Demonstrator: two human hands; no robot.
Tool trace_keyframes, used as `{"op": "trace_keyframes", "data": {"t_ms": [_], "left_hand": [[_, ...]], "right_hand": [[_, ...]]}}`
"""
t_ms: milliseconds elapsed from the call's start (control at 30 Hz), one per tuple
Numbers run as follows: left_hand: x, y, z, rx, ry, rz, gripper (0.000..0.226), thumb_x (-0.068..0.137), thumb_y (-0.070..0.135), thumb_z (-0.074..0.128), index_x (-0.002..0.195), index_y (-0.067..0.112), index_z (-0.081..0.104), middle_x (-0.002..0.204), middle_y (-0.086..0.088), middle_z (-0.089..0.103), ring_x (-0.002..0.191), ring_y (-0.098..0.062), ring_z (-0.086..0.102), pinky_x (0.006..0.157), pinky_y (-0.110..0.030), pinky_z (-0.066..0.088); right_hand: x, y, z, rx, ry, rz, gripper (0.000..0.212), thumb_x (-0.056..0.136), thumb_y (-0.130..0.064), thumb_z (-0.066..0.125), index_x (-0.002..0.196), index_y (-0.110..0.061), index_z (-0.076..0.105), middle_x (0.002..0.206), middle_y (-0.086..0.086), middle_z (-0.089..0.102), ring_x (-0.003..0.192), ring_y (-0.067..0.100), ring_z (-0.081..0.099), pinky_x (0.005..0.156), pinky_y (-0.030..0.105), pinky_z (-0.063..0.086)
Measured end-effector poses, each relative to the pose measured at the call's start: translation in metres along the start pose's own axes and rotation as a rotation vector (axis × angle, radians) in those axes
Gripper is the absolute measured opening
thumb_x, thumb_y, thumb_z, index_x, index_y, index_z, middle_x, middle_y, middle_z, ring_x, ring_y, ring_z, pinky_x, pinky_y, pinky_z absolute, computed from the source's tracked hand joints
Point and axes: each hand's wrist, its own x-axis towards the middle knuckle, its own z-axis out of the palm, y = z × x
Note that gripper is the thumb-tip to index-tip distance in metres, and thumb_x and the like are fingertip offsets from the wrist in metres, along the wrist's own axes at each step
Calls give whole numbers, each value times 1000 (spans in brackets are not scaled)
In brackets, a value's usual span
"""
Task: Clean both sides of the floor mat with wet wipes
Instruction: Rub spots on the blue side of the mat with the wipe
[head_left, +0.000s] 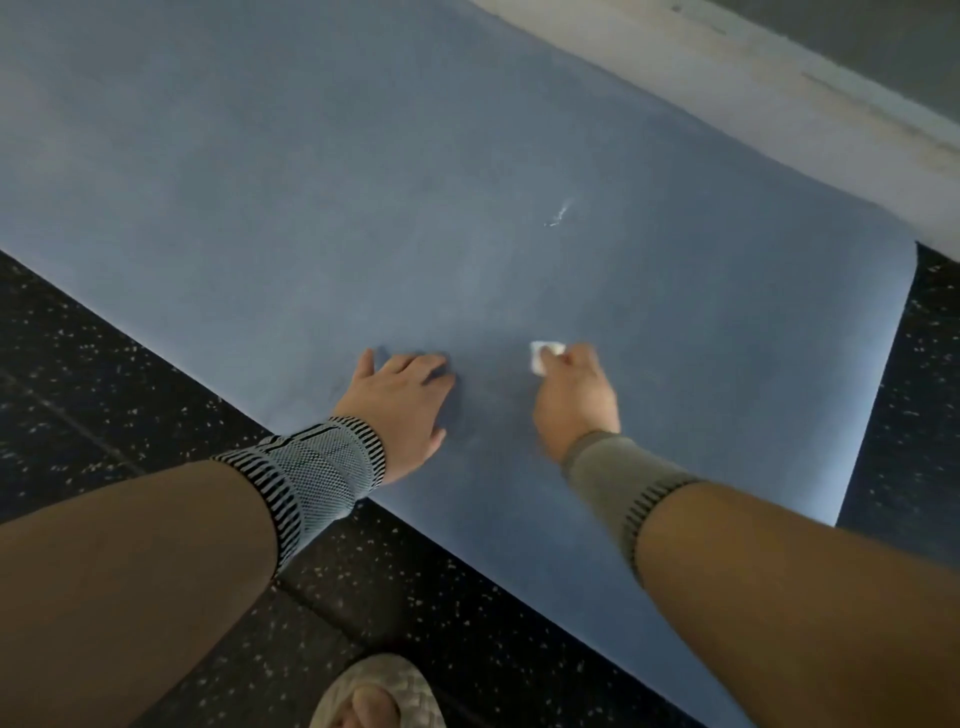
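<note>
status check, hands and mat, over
Left hand flat on the blue mat, bracing. Right hand holds a white wipe against the mat. White smear ahead of the wipe. Nothing in the way.

A blue floor mat (415, 182) lies flat on dark speckled flooring (104, 395), its far edge along a pale wall base (753, 98) at 1 o'clock. The left hand (402, 402) rests palm-down on the mat while the right hand (574, 395) pinches a small white wet wipe (543, 354) against it. At 6 o'clock 1 woven sandal (379, 693) shows.
</note>
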Motion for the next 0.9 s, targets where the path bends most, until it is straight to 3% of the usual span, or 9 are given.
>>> {"op": "trace_keyframes", "data": {"t_ms": [67,167,267,333,433,567,667,767,900], "left_hand": [[-5,-1,-1,2,-7,-1,67,90,48,52,149,26,30,157,7,19,142,-18,22,115,-56,11],[-18,-6,3,-34,-26,-30,66,90,48,53,148,25,32,156,7,20,142,-17,20,115,-57,9],[-32,-10,11,-37,-37,-46,66,91,49,51,149,26,29,157,7,16,143,-17,17,116,-56,8],[-36,-8,11,-34,-43,-48,67,92,49,50,150,26,26,158,8,14,144,-17,16,117,-54,7],[-41,-6,9,-37,-51,-43,69,91,49,52,150,26,26,157,8,14,144,-17,17,116,-55,8],[-54,-9,14,-49,-47,-34,68,90,46,55,149,22,30,157,7,18,143,-16,18,116,-56,9],[-63,-13,19,-25,-52,-57,70,91,48,53,150,23,27,158,7,16,143,-17,20,116,-56,10],[-65,-11,20,-2,-62,-58,71,92,49,51,152,25,22,158,8,13,144,-16,18,117,-54,9],[-72,-14,21,11,-49,-51,69,91,49,51,151,25,26,157,7,17,143,-16,20,116,-55,11]], "right_hand": [[-22,-29,18,26,-109,-224,37,93,-11,45,129,-18,49,122,10,44,106,29,49,89,31,40],[-51,-15,21,-34,-183,-469,40,90,-8,49,129,-17,49,112,9,45,97,28,48,80,34,42],[-43,19,3,23,-108,-235,28,95,-13,45,121,-20,53,102,6,45,92,27,46,79,33,40],[-30,11,4,-2,-35,-143,36,93,-8,43,126,-19,52,113,7,48,103,27,47,86,31,38],[-42,-45,19,-16,-158,-288,41,94,-10,42,135,-18,44,128,8,44,114,28,47,95,32,37],[-80,-40,27,-65,-323,-578,40,89,-9,48,129,-14,48,118,9,45,105,29,46,84,37,41],[-65,3,12,-100,-226,-455,41,89,-7,47,128,-16,49,113,8,44,98,30,47,74,31,36],[-45,-6,13,-21,-116,-246,36,91,-6,45,125,-19,50,110,4,43,98,29,49,75,28,37],[-83,-47,32,-1,-273,-595,40,84,-1,55,122,-13,55,113,11,51,96,30,52,80,38,46]]}}
